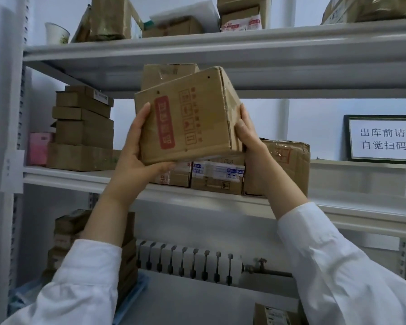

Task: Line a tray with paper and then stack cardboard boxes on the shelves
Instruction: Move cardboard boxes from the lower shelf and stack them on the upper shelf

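A brown cardboard box with a red stamp is held tilted in front of the middle shelf. My left hand grips its left side and bottom corner. My right hand presses on its right end. Beneath it two taped boxes rest on the shelf, and another brown box stands behind it. A larger crumpled box sits to the right. White sleeves cover both forearms.
A stack of flat brown boxes and a pink box fill the shelf's left end. A framed sign stands at the right. The top shelf holds boxes, bags and a paper cup. More boxes and a radiator are below.
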Demonstrator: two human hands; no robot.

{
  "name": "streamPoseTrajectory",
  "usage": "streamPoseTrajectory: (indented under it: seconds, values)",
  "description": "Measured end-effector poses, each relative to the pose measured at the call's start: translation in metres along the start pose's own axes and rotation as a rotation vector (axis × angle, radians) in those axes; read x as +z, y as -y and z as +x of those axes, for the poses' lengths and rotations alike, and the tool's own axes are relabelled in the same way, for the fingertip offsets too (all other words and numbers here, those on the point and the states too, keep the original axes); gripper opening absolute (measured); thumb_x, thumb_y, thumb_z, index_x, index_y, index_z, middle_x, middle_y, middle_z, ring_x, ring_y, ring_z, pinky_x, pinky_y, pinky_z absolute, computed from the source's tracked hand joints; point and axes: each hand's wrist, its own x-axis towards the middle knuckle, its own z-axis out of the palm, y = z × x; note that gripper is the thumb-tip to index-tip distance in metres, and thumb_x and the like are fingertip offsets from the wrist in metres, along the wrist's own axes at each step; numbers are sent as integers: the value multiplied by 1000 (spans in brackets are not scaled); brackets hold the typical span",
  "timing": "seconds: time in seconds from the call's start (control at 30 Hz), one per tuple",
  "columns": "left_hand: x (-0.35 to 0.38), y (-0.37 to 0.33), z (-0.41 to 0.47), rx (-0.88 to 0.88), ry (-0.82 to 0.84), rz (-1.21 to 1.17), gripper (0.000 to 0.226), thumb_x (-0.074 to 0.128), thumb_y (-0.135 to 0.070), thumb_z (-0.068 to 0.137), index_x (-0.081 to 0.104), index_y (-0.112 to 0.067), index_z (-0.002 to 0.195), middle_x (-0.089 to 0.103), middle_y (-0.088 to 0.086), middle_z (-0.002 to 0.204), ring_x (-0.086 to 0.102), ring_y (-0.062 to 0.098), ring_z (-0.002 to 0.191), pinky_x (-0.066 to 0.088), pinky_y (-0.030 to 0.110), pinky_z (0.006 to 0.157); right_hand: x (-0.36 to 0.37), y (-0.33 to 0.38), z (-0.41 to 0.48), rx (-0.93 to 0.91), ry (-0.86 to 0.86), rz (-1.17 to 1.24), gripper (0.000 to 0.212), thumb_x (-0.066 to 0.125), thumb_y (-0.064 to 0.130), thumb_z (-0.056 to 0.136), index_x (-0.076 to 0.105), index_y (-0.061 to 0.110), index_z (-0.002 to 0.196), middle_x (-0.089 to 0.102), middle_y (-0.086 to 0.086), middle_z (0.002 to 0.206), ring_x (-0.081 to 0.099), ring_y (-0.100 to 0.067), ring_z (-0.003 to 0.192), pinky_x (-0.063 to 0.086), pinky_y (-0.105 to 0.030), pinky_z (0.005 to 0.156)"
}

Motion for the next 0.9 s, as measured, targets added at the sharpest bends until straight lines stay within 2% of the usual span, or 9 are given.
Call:
streamPoseTrajectory:
  seconds: [0.07, 0.17, 0.3, 0.37, 0.43, 0.53, 0.7, 0.77, 0.9]
  values:
    - [4, 3, 8, -14, -9, 46, 96, 70, 4, 73, 21, -44, 139, 33, -30, 136, 41, -10, 124, 46, 11, 90, -11, -11, 7, -29, 17, 17, 128, 63, 87, 48, 14, 27, 150, 26, -5, 152, 28, -31, 139, 28, -61, 109]
    - [8, 9, 19, -7, -15, 112, 96, 70, 1, 74, 18, -46, 140, 30, -19, 144, 37, -10, 127, 44, 10, 94, -15, -6, 6, -16, -3, 98, 124, 67, 79, 52, 11, 30, 151, 23, -2, 154, 31, -26, 139, 29, -55, 112]
    - [16, 25, 33, 0, -9, 157, 94, 70, -7, 78, 14, -39, 146, 24, -11, 151, 31, 0, 135, 38, 30, 109, -21, -16, 12, -23, -34, 133, 113, 70, 73, 59, 20, 29, 150, 30, -3, 153, 37, -25, 137, 31, -55, 111]
    - [21, 33, 40, -16, -7, 131, 96, 73, -14, 76, 14, -39, 147, 22, -8, 153, 29, 6, 138, 36, 39, 111, -22, -19, 14, -31, -84, 150, 114, 70, 74, 56, 24, 27, 148, 32, -5, 151, 42, -24, 133, 36, -52, 109]
    - [25, 39, 47, -31, 3, 98, 96, 73, -11, 75, 15, -38, 147, 22, -6, 153, 29, 8, 139, 37, 41, 111, -24, -20, 15, -40, -135, 170, 113, 70, 74, 54, 27, 26, 147, 35, -6, 150, 46, -22, 130, 41, -45, 107]
    - [28, 44, 55, -32, 9, 75, 95, 71, -4, 76, 16, -35, 148, 22, -8, 153, 30, 6, 137, 38, 35, 110, -27, -25, 19, -35, -160, 175, 104, 69, 71, 60, 29, 26, 144, 39, -7, 147, 51, -20, 126, 45, -35, 104]
    - [30, 52, 59, -41, 4, 49, 95, 72, -15, 72, 17, -37, 147, 20, -9, 154, 29, 6, 138, 37, 37, 110, -29, -35, 29, -46, -174, 177, 120, 70, 80, 44, 32, 23, 142, 45, -9, 141, 56, -19, 118, 49, -34, 99]
    - [31, 54, 60, -35, 3, 45, 96, 71, -26, 67, 17, -38, 146, 20, -8, 154, 28, 8, 139, 36, 40, 111, -30, -40, 33, -58, -180, 188, 118, 70, 79, 45, 33, 22, 142, 44, -10, 141, 56, -20, 119, 48, -34, 99]
    - [32, 58, 62, -11, 2, 64, 97, 71, -27, 66, 17, -37, 146, 20, -6, 154, 28, 8, 139, 36, 40, 111, -31, -50, 38, -74, -175, 197, 108, 69, 76, 54, 33, 23, 141, 41, -10, 143, 47, -26, 129, 42, -47, 106]
